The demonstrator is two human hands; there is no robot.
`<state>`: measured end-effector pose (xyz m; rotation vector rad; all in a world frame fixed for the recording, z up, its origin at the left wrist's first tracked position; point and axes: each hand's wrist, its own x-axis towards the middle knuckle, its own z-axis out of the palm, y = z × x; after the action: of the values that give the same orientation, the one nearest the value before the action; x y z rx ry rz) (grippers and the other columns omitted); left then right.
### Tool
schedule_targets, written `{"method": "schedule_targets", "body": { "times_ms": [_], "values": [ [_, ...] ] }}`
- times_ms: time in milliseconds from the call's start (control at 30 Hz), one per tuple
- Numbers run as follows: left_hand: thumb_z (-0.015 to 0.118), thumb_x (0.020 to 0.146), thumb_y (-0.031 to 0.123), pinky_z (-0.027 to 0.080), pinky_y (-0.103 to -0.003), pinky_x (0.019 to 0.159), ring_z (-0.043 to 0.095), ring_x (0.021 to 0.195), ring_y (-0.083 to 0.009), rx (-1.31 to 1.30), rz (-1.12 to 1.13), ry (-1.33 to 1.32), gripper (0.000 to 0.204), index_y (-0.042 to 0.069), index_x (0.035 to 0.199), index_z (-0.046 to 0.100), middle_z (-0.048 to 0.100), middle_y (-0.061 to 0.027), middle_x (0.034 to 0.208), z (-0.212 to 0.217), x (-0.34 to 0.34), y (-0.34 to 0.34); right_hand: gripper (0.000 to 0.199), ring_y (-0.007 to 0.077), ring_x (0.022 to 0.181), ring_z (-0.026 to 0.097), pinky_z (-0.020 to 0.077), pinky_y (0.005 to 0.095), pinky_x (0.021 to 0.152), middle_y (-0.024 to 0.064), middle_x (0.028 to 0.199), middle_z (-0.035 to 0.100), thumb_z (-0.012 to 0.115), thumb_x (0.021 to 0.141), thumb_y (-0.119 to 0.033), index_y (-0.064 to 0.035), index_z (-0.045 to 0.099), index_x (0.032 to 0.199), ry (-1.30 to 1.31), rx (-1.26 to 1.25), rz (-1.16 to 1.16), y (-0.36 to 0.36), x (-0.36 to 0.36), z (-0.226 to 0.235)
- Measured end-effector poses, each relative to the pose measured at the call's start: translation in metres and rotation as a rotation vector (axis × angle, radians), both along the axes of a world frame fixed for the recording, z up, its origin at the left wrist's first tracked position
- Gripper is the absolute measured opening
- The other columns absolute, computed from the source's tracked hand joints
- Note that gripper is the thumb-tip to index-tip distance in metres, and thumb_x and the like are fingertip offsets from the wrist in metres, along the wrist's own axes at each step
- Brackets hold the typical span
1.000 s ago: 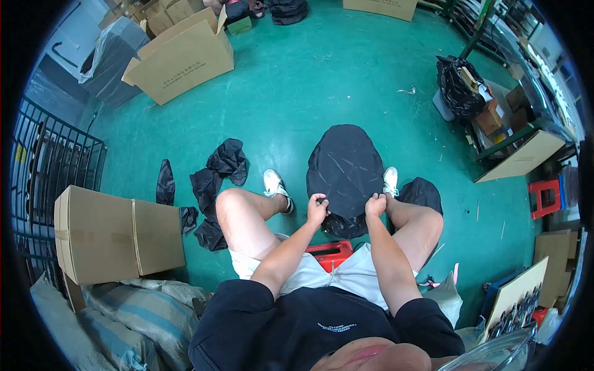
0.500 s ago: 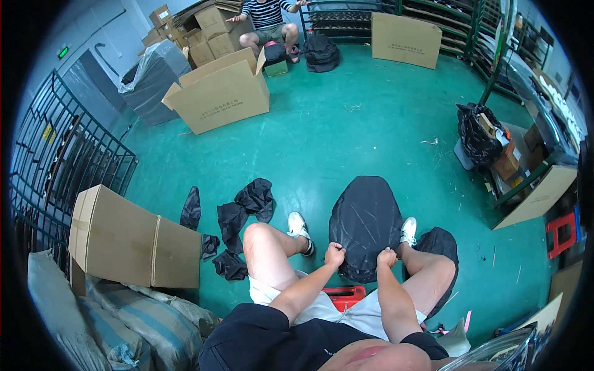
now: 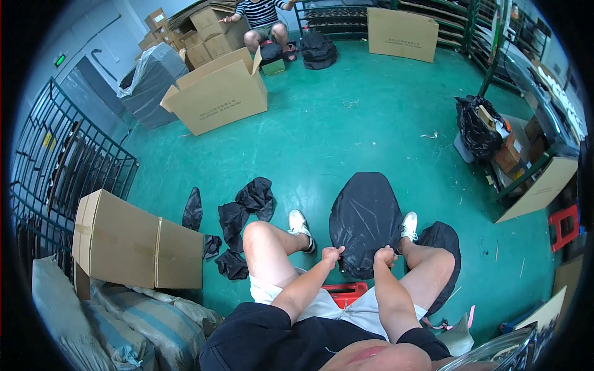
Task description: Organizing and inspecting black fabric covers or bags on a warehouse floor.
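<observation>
A rounded black fabric cover (image 3: 365, 213), stretched taut and wrinkled in places, stands between my feet; what is inside it is hidden. My left hand (image 3: 333, 255) is closed on its near left edge. At the near right edge my right hand (image 3: 385, 256) grips the same cloth, fingers curled. Another black covered shape (image 3: 442, 247) lies beside my right leg, partly hidden by it. Loose black cloth pieces (image 3: 234, 217) lie crumpled on the floor left of my left foot.
I sit over a red plastic stool (image 3: 345, 293). A closed carton (image 3: 133, 238) and grey woven sacks (image 3: 145, 321) stand at my left. Farther off are an open carton (image 3: 219, 105) and a seated person (image 3: 265, 18) beside stacked black bundles (image 3: 318, 51). A cluttered rack (image 3: 526, 161) stands at right.
My hands keep hold of the cover and have moved slightly, the left one a little upward. The cover's top edge sits slightly higher in view. The whole view has shifted a little.
</observation>
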<state>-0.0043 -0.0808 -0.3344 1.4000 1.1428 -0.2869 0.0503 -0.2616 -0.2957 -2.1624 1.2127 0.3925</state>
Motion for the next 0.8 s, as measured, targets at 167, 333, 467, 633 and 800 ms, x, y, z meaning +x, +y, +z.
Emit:
{"method": "schedule_targets", "body": {
  "times_ms": [167, 333, 467, 633, 800],
  "values": [
    [0.071, 0.085, 0.044, 0.05, -0.046, 0.076, 0.064, 0.089, -0.0308, 0.064, -0.27, 0.073, 0.045, 0.0, 0.093, 0.067, 0.067, -0.0168, 0.098, -0.001, -0.01, 0.027, 0.037, 0.0428, 0.111, 0.053, 0.0426, 0.0538, 0.096, 0.0206, 0.131, 0.047, 0.048, 0.098, -0.034, -0.0051, 0.063, 0.115, -0.019, 0.038, 0.119, 0.007, -0.001, -0.022],
    [0.067, 0.091, 0.031, 0.035, -0.065, 0.101, 0.04, 0.133, -0.0379, -0.249, -0.124, 0.016, 0.054, 0.005, 0.133, 0.046, 0.045, -0.0172, 0.143, 0.019, 0.0, 0.01, 0.035, 0.0391, 0.11, 0.053, 0.0391, 0.0518, 0.096, 0.0225, 0.125, 0.049, 0.052, 0.094, -0.031, -0.0021, 0.066, 0.106, -0.082, 0.013, 0.055, -0.016, 0.001, -0.077],
    [0.068, 0.09, 0.023, 0.03, -0.064, 0.106, 0.036, 0.135, -0.0353, -0.346, -0.079, -0.03, 0.048, 0.004, 0.129, 0.046, 0.045, -0.0139, 0.142, 0.01, -0.011, 0.023, 0.032, 0.0359, 0.111, 0.053, 0.037, 0.0503, 0.096, 0.0213, 0.122, 0.053, 0.051, 0.094, -0.028, -0.0027, 0.068, 0.103, -0.05, -0.023, 0.124, -0.007, -0.004, -0.054],
    [0.056, 0.087, 0.002, 0.052, -0.057, 0.086, 0.062, 0.103, -0.0337, -0.212, -0.015, -0.078, 0.018, 0.001, 0.104, 0.058, 0.058, -0.0147, 0.121, -0.037, -0.009, 0.013, 0.036, 0.0377, 0.113, 0.052, 0.0368, 0.0506, 0.097, 0.0222, 0.128, 0.049, 0.05, 0.095, -0.029, 0.0011, 0.067, 0.104, -0.05, -0.019, 0.19, -0.058, 0.023, -0.114],
    [0.067, 0.079, 0.019, 0.048, -0.045, 0.088, 0.06, 0.098, -0.0406, 0.433, 0.224, 0.025, 0.035, -0.003, 0.105, 0.059, 0.062, -0.0241, 0.104, -0.019, -0.004, 0.022, 0.035, 0.041, 0.116, 0.05, 0.0365, 0.0511, 0.1, 0.0223, 0.134, 0.044, 0.049, 0.095, -0.027, 0.0014, 0.067, 0.105, 0.019, 0.098, 0.164, -0.012, 0.007, -0.05]
  ]
}}
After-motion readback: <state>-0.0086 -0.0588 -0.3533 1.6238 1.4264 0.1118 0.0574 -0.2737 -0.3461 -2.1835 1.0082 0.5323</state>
